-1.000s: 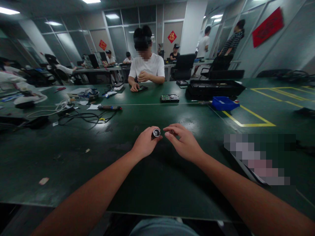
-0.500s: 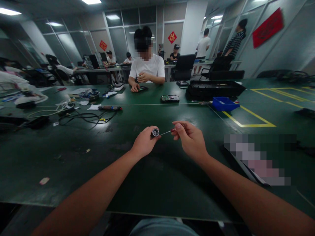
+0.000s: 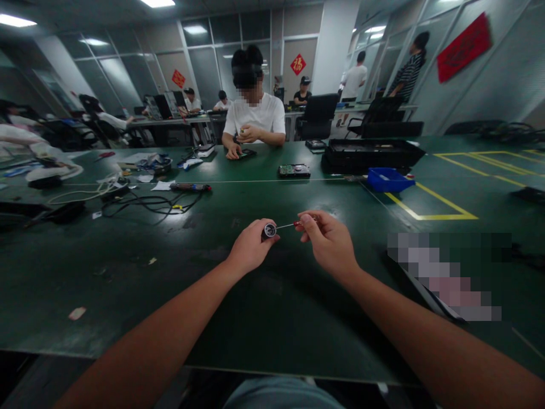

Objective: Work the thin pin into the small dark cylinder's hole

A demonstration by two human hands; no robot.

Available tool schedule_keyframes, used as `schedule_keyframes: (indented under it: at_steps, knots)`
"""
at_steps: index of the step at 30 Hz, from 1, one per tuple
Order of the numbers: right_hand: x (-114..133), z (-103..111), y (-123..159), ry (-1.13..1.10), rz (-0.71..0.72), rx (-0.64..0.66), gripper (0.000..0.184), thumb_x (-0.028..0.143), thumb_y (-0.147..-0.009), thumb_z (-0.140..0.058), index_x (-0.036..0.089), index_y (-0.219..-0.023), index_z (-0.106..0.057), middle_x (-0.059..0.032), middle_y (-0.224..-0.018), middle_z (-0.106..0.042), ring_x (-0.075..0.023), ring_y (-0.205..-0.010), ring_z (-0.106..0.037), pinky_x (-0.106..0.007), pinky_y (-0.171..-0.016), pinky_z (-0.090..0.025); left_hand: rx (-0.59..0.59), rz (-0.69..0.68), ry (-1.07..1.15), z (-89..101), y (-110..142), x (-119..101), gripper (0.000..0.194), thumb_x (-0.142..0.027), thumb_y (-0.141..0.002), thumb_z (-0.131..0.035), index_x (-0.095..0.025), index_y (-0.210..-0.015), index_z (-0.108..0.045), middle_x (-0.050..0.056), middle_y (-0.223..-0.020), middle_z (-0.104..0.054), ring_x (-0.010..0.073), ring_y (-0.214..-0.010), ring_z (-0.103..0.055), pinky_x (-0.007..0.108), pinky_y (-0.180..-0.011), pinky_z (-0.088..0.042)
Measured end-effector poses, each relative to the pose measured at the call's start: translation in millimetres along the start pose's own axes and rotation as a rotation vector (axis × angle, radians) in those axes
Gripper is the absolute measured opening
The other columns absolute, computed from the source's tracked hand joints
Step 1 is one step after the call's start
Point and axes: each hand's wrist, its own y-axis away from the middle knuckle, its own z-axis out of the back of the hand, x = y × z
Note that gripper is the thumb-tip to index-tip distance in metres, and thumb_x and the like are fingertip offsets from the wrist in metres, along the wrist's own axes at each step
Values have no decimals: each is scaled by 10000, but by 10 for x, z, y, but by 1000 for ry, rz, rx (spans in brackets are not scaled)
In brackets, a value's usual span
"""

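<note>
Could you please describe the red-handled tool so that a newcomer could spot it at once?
Find the green table, then the two bare hands at its near side. The tool is held in the right hand, pointing toward the left hand. Its thin metal shaft and red handle set it apart from the dark, round-ended piece in the left hand.

Both arms reach in over near edge of counter (image 3: pixel 238 341), forearms bare, angled inward. Left forearm (image 3: pixel 157 329) comes from lower left, right forearm (image 3: pixel 430 324) from lower right. Left hand (image 3: pixel 249 248) closed in a grip, fingers wrapped, thumb toward the right hand (image 3: pixel 332 244). Right hand pinches, thumb against index finger, remaining fingers curled. Hands apart, roughly level, well in from near edge. Left wrist (image 3: pixel 230 270) and right wrist (image 3: pixel 355 274) look nearly straight.
</note>
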Motion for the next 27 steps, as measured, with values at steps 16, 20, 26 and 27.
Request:
schedule_keyframes:
  at_steps: [16, 20, 26, 27]
  knots:
    - [-28, -7, 20, -34, 48, 47, 294, 420, -952, -553, 167, -1044, -670, -51, -832, -736, -138, -624, -661, -288, -608, -518, -1, 3, 2, -4, -8, 18, 230, -271, -867, -664, -237, -1091, -628, 31, -1041, -649, 195, -926, -611, 330, -835, -476]
    - [-35, -11, 21, 6, 51, 25, 314, 448, -947, -552, 176, -1037, -679, -49, -836, -743, -141, -623, -661, -286, -597, -508, 4, -5, 5, -2, -1, 9, 226, -275, -868, -664, -237, -1088, -627, 30, -1046, -649, 197, -932, -612, 336, -846, -476]
    - [-5, 31, 38, 344, 167, -27, 315, 501, -891, -627, 212, -814, -724, -6, -639, -691, -144, -553, -610, -278, -531, -412, 57, -21, -1, 7, 17, -5, 260, -283, -870, -661, -241, -1124, -624, 31, -1059, -648, 201, -937, -617, 341, -856, -484]
    - [0, 34, 40, 366, 180, -28, 312, 499, -889, -631, 215, -804, -726, -5, -640, -694, -145, -558, -615, -279, -540, -414, 63, -25, 0, 8, 19, -7, 268, -282, -869, -663, -243, -1131, -625, 31, -1062, -648, 202, -939, -617, 341, -858, -485]
